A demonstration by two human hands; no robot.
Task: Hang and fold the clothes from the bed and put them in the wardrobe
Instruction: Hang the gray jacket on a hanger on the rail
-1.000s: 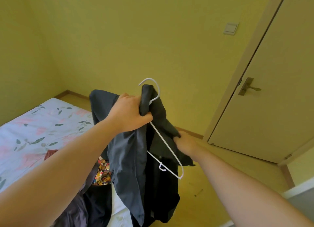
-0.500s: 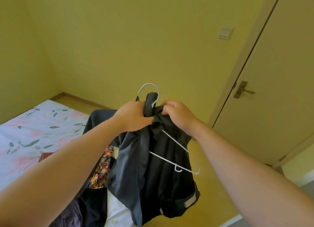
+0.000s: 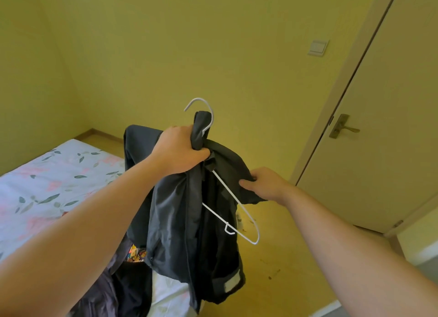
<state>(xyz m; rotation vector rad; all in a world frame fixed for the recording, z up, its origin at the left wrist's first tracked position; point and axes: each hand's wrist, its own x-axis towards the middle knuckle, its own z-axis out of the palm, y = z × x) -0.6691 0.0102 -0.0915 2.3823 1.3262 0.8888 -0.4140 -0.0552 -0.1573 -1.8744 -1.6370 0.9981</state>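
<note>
Yellow room, closed beige door [image 3: 384, 165] right, floral-sheeted bed [image 3: 47, 186] left, open floor [image 3: 286, 259] between. My left hand [image 3: 180, 150] clutches the dark grey jacket [image 3: 175, 222] and white wire hanger [image 3: 247, 218] aloft; my right hand [image 3: 263, 184] pinches its shoulder.

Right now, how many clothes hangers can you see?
1. The white hanger is held up in the left hand, bunched with the dark jacket, whose shoulder the right hand pinches. More could lie hidden under the clothes heap on the bed.
</note>
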